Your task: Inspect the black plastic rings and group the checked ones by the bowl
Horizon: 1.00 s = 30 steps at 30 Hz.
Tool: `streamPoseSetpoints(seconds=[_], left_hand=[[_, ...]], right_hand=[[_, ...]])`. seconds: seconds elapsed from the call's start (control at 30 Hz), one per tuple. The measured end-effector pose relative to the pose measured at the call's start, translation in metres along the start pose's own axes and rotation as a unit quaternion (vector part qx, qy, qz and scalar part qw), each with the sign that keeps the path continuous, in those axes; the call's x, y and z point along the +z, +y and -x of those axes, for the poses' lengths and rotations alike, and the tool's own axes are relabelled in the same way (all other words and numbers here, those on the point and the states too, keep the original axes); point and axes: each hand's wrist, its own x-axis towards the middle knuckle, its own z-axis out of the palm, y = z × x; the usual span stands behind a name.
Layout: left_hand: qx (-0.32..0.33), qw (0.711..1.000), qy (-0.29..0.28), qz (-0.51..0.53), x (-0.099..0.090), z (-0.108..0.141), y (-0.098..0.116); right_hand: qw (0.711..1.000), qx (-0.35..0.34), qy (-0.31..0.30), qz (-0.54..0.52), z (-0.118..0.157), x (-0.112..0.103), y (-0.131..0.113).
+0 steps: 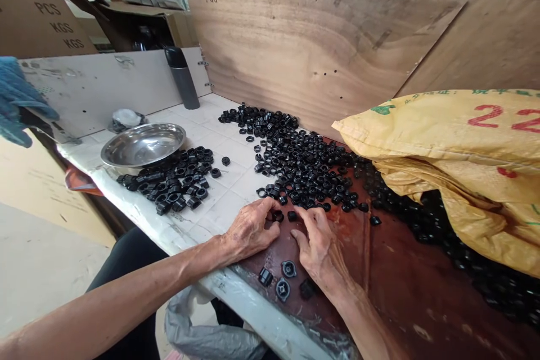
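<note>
My left hand (252, 227) rests at the near edge of a heap of black plastic rings (295, 163). Its thumb and forefinger curl about one black ring (277, 216). Facing it, my right hand (319, 243) has thumb and forefinger apart, with the forefinger tip close beside a small black cap (292, 216); whether they touch I cannot tell. On the brown board between my forearms lie several loose pieces: a ribbed black knob (265, 277), two round pieces with grey insides, one (288, 269) behind the other (282, 289), and a dark piece (307, 288) by my right wrist.
A steel bowl (143, 145) stands at the left beside a smaller pile of black rings (177, 180). Behind it is a dark flask (182, 79). A yellow sack (447, 140) lies at the right over more black pieces (439, 230). A wooden panel (320, 45) bounds the back.
</note>
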Motion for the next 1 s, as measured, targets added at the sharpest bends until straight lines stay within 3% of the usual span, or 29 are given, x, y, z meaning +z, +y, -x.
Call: streamPoseSetpoints(seconds=[0.17,0.4,0.53,0.67,0.77,1.0], left_hand=[[0.004,1.0,0.016,-0.007,-0.001,0.002,0.001],[0.095,0.994,-0.012,0.059,-0.004,-0.002,0.004],[0.103,0.99,-0.052,0.085,-0.008,-0.002,0.009],[0.037,0.981,-0.085,0.169,-0.011,0.001,0.013],[0.009,0.974,-0.073,0.215,-0.011,0.003,0.011],[0.034,0.962,-0.071,0.262,-0.006,0.002,0.005]], right_hand=[[0.997,-0.019,-0.046,0.052,-0.002,0.001,-0.003],[0.994,0.052,0.006,-0.099,-0.003,-0.006,-0.003],[0.964,0.127,0.018,-0.234,-0.007,-0.014,-0.015],[0.924,0.2,0.018,-0.325,-0.004,-0.01,-0.016],[0.927,0.19,0.037,-0.321,-0.001,-0.007,-0.013],[0.957,0.122,0.09,-0.246,-0.003,-0.013,-0.019]])
